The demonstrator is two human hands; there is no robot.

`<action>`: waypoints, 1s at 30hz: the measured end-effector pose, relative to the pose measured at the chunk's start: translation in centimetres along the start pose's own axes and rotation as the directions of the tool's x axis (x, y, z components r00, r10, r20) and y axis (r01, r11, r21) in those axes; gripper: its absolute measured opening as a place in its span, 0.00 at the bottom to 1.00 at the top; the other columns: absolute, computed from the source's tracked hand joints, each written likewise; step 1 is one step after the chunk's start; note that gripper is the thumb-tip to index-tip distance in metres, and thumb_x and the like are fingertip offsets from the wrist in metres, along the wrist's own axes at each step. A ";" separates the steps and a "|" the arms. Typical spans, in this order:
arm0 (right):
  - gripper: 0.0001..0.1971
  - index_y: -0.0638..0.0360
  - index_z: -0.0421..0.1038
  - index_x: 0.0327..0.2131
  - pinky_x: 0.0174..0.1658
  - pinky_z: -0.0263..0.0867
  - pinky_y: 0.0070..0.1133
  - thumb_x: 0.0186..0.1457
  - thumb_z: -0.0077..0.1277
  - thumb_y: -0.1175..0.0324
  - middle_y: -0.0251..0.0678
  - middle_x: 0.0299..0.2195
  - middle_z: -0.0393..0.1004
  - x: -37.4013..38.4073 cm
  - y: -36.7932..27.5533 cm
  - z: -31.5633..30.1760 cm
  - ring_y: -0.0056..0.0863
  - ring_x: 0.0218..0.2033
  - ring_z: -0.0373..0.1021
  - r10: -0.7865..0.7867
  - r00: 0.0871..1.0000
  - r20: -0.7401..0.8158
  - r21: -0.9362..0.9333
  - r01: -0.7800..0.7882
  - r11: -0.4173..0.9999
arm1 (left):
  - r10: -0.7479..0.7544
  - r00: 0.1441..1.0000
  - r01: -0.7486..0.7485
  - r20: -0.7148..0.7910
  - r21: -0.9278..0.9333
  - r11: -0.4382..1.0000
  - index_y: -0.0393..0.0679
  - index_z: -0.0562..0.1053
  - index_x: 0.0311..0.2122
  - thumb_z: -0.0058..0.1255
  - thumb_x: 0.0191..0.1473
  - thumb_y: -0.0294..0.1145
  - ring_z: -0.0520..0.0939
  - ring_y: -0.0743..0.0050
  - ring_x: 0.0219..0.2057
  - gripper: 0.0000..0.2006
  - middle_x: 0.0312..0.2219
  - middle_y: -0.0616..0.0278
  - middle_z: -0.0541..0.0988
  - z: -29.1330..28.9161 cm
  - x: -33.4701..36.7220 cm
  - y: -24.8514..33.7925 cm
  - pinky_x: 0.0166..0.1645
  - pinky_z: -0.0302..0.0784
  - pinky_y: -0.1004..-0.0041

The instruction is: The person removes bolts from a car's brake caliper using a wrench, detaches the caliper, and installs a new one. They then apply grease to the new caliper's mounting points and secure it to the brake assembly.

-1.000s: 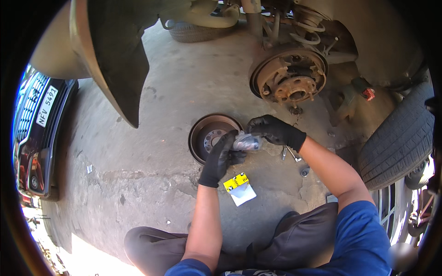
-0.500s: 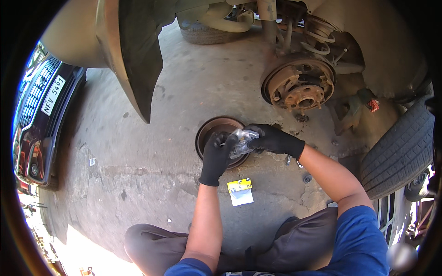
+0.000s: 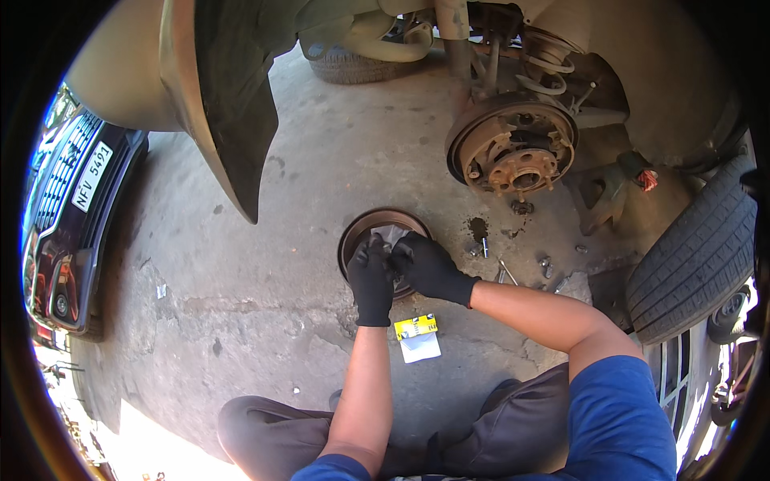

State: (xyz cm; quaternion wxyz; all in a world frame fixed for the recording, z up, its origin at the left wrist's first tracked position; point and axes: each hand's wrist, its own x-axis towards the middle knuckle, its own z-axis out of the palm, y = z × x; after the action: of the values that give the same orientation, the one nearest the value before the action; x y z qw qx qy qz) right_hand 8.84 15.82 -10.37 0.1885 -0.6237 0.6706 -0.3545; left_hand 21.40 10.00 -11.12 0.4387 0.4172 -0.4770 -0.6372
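Observation:
Both my hands wear black gloves and meet above a rusty brake drum [image 3: 346, 240] that lies open side up on the concrete floor. Between them is a crumpled clear plastic bag [image 3: 390, 233], mostly hidden by the gloves. My left hand [image 3: 371, 280] has its fingers curled on the bag's left side. My right hand [image 3: 429, 266] pinches the bag from the right, its fingertips close to the left hand's. What the bag contains cannot be made out. On the floor just nearer than the drum lies a small yellow and white box [image 3: 417, 337].
A raised car's rusty wheel hub with brake shoes [image 3: 517, 152] is at the far right, beside a jack stand [image 3: 597, 196]. Loose tools [image 3: 505, 271] lie right of the drum. A tyre [image 3: 694, 256] leans at the right; a parked car [image 3: 84, 216] stands at the left.
My right hand has moved left and slightly nearer, close against my left hand. The plastic bag, spread between the hands before, is now mostly covered. Tools to the right have come into view.

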 end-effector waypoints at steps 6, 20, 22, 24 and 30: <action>0.13 0.60 0.76 0.40 0.45 0.70 0.41 0.60 0.48 0.62 0.51 0.39 0.79 -1.0 -1.1 1.6 0.51 0.41 0.76 0.062 0.993 0.101 -0.043 -0.058 0.997 | 0.173 0.958 -0.077 -0.230 0.374 0.924 0.33 0.76 0.25 0.45 0.69 0.49 0.74 0.70 0.20 0.28 0.14 0.56 0.74 -0.8 0.6 -3.3 0.28 0.66 0.62; 0.21 0.58 0.74 0.48 0.51 0.72 0.38 0.54 0.56 0.58 0.53 0.48 0.78 -1.1 4.7 6.4 0.47 0.49 0.76 0.541 0.840 -0.044 -0.322 -0.524 0.789 | 0.476 0.836 -0.487 0.272 0.769 0.415 0.31 0.77 0.46 0.54 0.60 0.28 0.80 0.56 0.26 0.12 0.28 0.46 0.81 -2.6 0.1 -11.6 0.29 0.69 0.56; 0.19 0.57 0.75 0.47 0.51 0.72 0.38 0.54 0.56 0.59 0.52 0.47 0.78 -1.1 6.5 6.8 0.47 0.49 0.76 0.522 0.850 0.066 -0.209 -0.500 0.840 | 0.266 0.921 -0.388 0.286 0.586 0.712 0.33 0.78 0.44 0.56 0.59 0.28 0.80 0.63 0.26 0.11 0.26 0.54 0.81 -3.6 0.2 -11.7 0.31 0.70 0.59; 0.18 0.57 0.76 0.46 0.51 0.72 0.38 0.54 0.56 0.59 0.50 0.46 0.79 -0.7 7.8 6.4 0.46 0.48 0.77 0.469 0.879 0.083 -0.167 -0.452 0.876 | 0.124 0.905 -0.290 0.407 0.377 0.880 0.35 0.76 0.50 0.55 0.55 0.23 0.78 0.68 0.26 0.16 0.26 0.60 0.79 -5.1 0.4 -11.1 0.31 0.71 0.61; 0.15 0.56 0.80 0.41 0.50 0.72 0.38 0.53 0.54 0.60 0.48 0.43 0.81 1.7 7.8 2.7 0.46 0.45 0.78 0.429 0.903 0.012 -0.219 -0.416 0.883 | -0.238 0.904 0.146 0.355 0.266 0.953 0.37 0.74 0.49 0.65 0.52 0.29 0.79 0.74 0.41 0.20 0.38 0.60 0.77 -5.2 0.7 -9.1 0.47 0.75 0.71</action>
State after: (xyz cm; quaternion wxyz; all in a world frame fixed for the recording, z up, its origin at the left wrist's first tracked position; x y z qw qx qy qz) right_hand 4.99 13.29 -17.45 0.2138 -0.4895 0.8182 -0.2128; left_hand 24.65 9.49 -21.12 0.2198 0.3785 -0.5812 -0.6861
